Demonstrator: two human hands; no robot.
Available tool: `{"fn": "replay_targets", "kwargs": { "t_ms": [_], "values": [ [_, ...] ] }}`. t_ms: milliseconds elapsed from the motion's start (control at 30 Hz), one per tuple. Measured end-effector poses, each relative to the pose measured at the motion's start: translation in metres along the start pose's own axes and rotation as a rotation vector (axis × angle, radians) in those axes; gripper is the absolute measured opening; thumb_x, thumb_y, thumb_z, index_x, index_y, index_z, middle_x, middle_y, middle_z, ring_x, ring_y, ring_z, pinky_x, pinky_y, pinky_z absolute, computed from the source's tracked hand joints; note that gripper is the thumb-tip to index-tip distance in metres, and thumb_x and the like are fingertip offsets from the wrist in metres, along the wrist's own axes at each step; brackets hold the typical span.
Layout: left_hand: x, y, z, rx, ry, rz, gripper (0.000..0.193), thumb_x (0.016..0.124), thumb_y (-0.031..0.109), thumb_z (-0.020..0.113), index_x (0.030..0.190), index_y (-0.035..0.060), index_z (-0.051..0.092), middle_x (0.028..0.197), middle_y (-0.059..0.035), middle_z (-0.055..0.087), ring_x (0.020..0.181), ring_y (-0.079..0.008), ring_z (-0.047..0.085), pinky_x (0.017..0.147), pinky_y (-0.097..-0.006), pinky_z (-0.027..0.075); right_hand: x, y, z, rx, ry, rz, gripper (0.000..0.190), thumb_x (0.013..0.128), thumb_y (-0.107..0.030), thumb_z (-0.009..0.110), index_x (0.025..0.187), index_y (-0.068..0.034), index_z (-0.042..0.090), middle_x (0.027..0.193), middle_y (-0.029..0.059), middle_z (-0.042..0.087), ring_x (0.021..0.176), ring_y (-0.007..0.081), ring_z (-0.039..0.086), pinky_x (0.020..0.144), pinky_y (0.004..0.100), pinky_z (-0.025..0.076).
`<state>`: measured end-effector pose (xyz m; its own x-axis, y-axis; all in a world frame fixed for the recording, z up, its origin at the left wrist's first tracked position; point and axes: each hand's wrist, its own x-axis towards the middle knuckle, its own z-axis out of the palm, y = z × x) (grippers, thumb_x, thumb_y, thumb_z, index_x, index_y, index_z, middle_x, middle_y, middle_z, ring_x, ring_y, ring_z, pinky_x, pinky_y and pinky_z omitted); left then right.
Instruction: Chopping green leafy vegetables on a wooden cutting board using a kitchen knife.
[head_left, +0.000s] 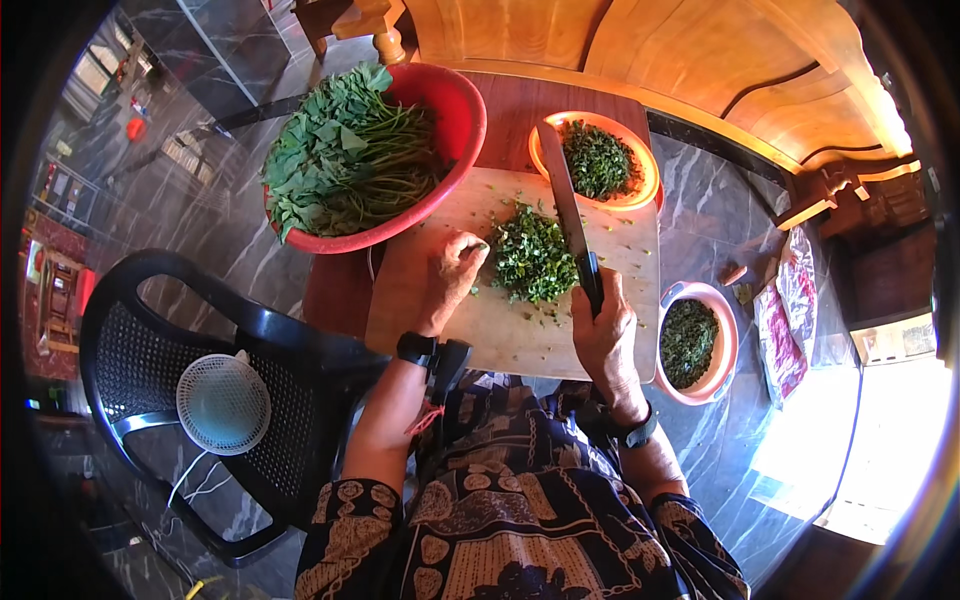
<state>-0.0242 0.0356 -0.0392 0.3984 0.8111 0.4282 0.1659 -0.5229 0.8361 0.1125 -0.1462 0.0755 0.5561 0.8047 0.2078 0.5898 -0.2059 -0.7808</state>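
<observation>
My right hand (606, 330) grips the dark handle of a long kitchen knife (564, 195), its blade pointing away from me along the right side of a heap of chopped greens (532, 255). The heap lies on a wooden chopping board (487, 341), with loose bits scattered around it. Left of the heap, my left hand (459, 264) is curled with thumb against fingers. A small green bit shows at its fingertips; whether it is pinched or stuck there I cannot tell. Leafy stalks (337, 150) fill a tilted red basin (471, 97) at the board's far left.
An orange bowl (651, 196) of chopped greens stands at the board's far right corner. On the floor are a pink tub (725, 341) of chopped greens and a plastic bag (784, 322). A small fan (223, 405) rests on the black chair (180, 270). A wooden bench (510, 34) stands behind.
</observation>
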Motion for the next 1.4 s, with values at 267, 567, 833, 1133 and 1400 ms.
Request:
{"fn": "replay_targets", "kwargs": {
  "t_ms": [267, 567, 833, 1133, 1400],
  "values": [
    [0.001, 0.009, -0.002, 0.033, -0.023, -0.006, 0.009, 0.077, 0.009, 0.065, 0.079, 0.0011, 0.063, 0.076, -0.0104, 0.063, 0.071, -0.0232, 0.061, 0.065, -0.033, 0.048, 0.004, 0.028, 0.032, -0.248, -0.186, 0.09, 0.023, 0.087, -0.02, 0.056, 0.096, -0.002, 0.043, 0.071, 0.0248, 0.061, 0.069, 0.0448, 0.06, 0.062, 0.0534, 0.047],
    [-0.006, -0.016, 0.002, -0.03, -0.001, -0.025, 0.007, 0.077, 0.007, 0.064, 0.081, 0.0009, 0.063, 0.077, -0.0106, 0.062, 0.069, -0.0229, 0.061, 0.065, -0.0331, 0.048, 0.002, -0.014, 0.019, 0.078, 0.001, 0.072, 0.024, 0.089, -0.014, 0.055, 0.105, -0.001, 0.043, 0.064, 0.0237, 0.057, 0.063, 0.0453, 0.059, 0.052, 0.0495, 0.045],
    [0.001, 0.016, -0.005, 0.078, -0.061, -0.131, 0.008, 0.078, 0.009, 0.063, 0.079, 0.0002, 0.062, 0.074, -0.0116, 0.061, 0.069, -0.0242, 0.061, 0.065, -0.0339, 0.049, -0.001, 0.011, 0.046, -0.229, -0.182, 0.063, 0.023, 0.088, -0.016, 0.054, 0.099, -0.001, 0.041, 0.073, 0.0261, 0.06, 0.068, 0.0452, 0.06, 0.06, 0.054, 0.047],
    [-0.001, 0.008, -0.001, -0.016, 0.011, -0.028, 0.009, 0.078, 0.01, 0.064, 0.078, 0.0008, 0.062, 0.075, -0.0111, 0.061, 0.07, -0.0252, 0.06, 0.067, -0.0341, 0.048, -0.004, -0.014, 0.056, 0.046, -0.118, 0.159, 0.026, 0.089, -0.014, 0.054, 0.105, -0.001, 0.038, 0.072, 0.0288, 0.059, 0.069, 0.0477, 0.059, 0.059, 0.0528, 0.047],
    [-0.002, 0.012, -0.005, 0.048, -0.052, -0.119, 0.008, 0.077, 0.007, 0.065, 0.077, 0.0003, 0.06, 0.072, -0.0109, 0.06, 0.065, -0.023, 0.059, 0.061, -0.0337, 0.047, 0.0, -0.002, 0.053, -0.152, -0.153, 0.102, 0.026, 0.088, -0.016, 0.055, 0.1, 0.0, 0.039, 0.07, 0.0271, 0.059, 0.067, 0.046, 0.06, 0.06, 0.0539, 0.047]
  ]
}}
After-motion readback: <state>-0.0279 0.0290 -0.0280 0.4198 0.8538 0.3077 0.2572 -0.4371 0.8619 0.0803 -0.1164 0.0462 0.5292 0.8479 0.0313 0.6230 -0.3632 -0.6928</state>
